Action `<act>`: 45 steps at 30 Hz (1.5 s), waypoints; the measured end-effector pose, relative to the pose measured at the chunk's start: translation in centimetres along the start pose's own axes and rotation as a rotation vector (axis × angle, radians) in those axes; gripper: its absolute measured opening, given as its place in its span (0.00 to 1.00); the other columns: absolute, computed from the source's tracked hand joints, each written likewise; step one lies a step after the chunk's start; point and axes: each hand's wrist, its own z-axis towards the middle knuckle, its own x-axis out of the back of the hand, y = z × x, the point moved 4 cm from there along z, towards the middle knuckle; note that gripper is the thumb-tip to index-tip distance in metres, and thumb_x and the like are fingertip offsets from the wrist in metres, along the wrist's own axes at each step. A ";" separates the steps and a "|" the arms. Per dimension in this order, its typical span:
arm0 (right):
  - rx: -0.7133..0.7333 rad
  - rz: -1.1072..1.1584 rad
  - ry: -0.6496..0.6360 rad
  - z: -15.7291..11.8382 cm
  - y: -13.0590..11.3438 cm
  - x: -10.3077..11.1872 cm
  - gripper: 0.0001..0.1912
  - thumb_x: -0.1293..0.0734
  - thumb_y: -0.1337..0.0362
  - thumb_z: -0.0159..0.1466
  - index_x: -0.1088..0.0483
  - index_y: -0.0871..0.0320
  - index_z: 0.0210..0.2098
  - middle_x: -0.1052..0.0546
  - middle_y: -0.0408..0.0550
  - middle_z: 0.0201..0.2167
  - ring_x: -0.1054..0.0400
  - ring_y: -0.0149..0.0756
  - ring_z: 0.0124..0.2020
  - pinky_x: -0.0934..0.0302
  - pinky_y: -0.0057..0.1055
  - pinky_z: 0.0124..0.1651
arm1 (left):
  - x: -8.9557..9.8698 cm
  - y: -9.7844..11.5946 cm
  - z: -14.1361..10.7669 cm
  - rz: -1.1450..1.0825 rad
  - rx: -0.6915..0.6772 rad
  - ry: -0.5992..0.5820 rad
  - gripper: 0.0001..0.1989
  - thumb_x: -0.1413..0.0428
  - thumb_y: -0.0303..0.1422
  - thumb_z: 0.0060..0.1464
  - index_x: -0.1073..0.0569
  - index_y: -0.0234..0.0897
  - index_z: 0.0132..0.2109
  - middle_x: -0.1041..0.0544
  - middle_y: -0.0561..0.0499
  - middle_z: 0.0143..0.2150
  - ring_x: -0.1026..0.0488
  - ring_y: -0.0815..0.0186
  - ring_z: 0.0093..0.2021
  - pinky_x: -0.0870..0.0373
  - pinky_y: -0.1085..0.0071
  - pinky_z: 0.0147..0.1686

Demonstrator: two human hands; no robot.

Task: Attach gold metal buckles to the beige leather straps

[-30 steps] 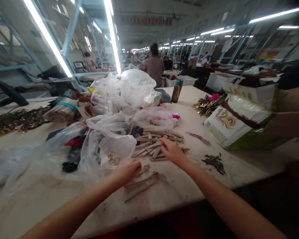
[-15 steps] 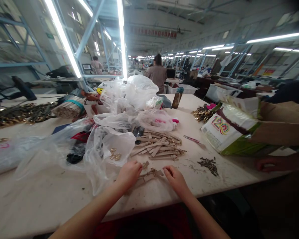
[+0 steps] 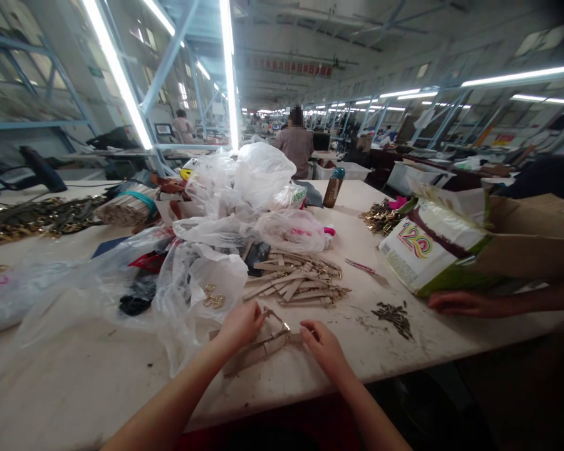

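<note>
Near the table's front edge, my left hand [image 3: 243, 324] is closed on one end of a beige strap [image 3: 273, 315], which bends toward a gold buckle [image 3: 286, 327]. My right hand [image 3: 320, 343] is just right of the buckle, its fingers curled close to the strap's other end; whether it grips that end is unclear. More beige straps [image 3: 258, 352] lie under and between the hands. Behind them is a pile of straps with gold buckles [image 3: 301, 279]. Several loose gold buckles [image 3: 213, 297] sit on white plastic [image 3: 230, 272] left of the pile.
Plastic bags [image 3: 263, 172] are heaped at the back centre, beside a bottle [image 3: 333, 187]. Scissors [image 3: 360, 266] and dark scraps [image 3: 393, 318] lie to the right. Another person's hand [image 3: 465, 304] rests by a printed package [image 3: 418, 250]. A bundled stack [image 3: 128, 207] is at left.
The strap by my left hand now arches up to the buckle. My right hand has shifted slightly left and down. The other person's hand has reached further in from the right.
</note>
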 end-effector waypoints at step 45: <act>-0.118 0.686 0.242 -2.3 -4.3 2.9 0.19 0.34 0.48 0.55 0.34 0.58 0.31 0.38 0.36 0.16 0.47 0.26 0.17 0.51 0.25 0.20 | 3.6 9.2 -3.5 -0.629 -0.230 -0.407 0.21 0.47 0.38 0.50 0.34 0.35 0.51 0.28 0.56 0.27 0.32 0.68 0.27 0.39 0.75 0.26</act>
